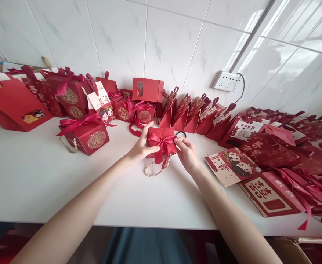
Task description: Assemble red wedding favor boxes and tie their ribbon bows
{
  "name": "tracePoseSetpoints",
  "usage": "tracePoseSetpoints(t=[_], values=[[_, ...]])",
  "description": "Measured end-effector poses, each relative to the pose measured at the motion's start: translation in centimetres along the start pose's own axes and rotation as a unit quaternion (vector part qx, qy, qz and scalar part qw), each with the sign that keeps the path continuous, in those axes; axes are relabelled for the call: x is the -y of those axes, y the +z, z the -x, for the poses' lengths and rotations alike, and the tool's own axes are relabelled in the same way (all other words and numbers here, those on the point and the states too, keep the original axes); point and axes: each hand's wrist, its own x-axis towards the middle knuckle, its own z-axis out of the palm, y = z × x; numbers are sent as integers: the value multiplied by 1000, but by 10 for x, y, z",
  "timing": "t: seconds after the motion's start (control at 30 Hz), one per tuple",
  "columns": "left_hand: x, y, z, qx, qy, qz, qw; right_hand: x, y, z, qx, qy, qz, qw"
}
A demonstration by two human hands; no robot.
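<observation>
A small red gift box point(165, 135) with a dark red ribbon bow point(162, 143) on its top stands on the white table point(39, 176). A beige cord handle point(157, 169) hangs from its front. My left hand point(142, 146) is closed round the box's left side, thumb on top. On the right side of the box, my right hand point(187, 154) pinches one end of the bow.
A finished red box with a bow point(87, 135) sits to the left. More red boxes and bags point(67, 93) line the tiled wall. Folded flat bags point(194, 113) and printed cards point(231, 167) pile up at the right. A wall socket point(227, 81) is above them.
</observation>
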Motion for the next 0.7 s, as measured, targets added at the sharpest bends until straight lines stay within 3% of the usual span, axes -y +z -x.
tracePoseSetpoints(t=[0.13,0.43,0.7], values=[[-1,0,1,2,10,-23,1000,-4,-3,-2,-10,-10,16,1000],[18,-1,0,-29,61,-63,996,-4,-1,1,-30,-74,71,994],[1,1,4,15,94,-131,987,-6,-8,-3,-18,-100,60,993]])
